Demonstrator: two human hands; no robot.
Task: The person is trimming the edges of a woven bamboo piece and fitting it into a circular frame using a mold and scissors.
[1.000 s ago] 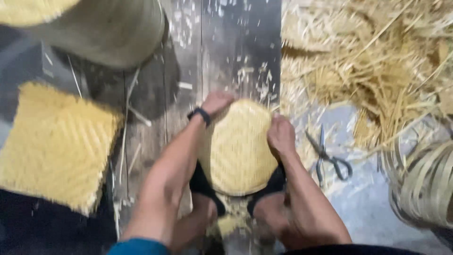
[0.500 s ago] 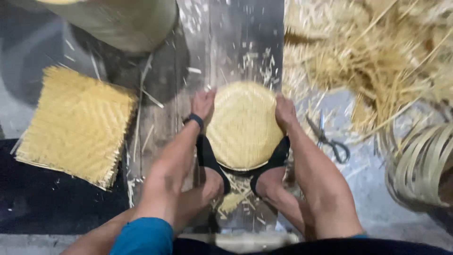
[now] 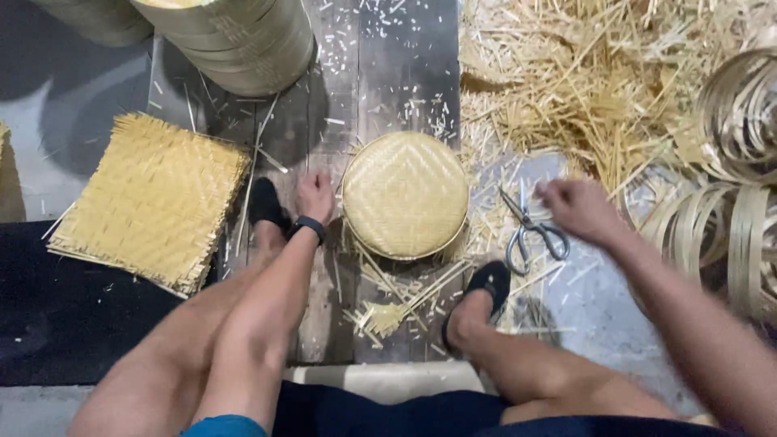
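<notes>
Your right hand (image 3: 579,209) is hovering just above and beside the scissors (image 3: 530,229), fingers loosely curled and gripping nothing; it is blurred, so I cannot tell whether a fingertip is touching the handles. Your left hand (image 3: 314,197) is resting with fingers bent against the left rim of the basket (image 3: 405,194), steadying rather than clasping it. The basket is lying dome-up on the dark planks (image 3: 388,73) between your two sandalled feet, with trimmed strips (image 3: 388,307) scattered below it. This looks like the trimming step: edge ends are sticking out under the rim. You are needing a firm hold on the scissors handles while your left hand is keeping the basket from sliding. A flat woven mat (image 3: 150,198) is lying to your left, well apart.
</notes>
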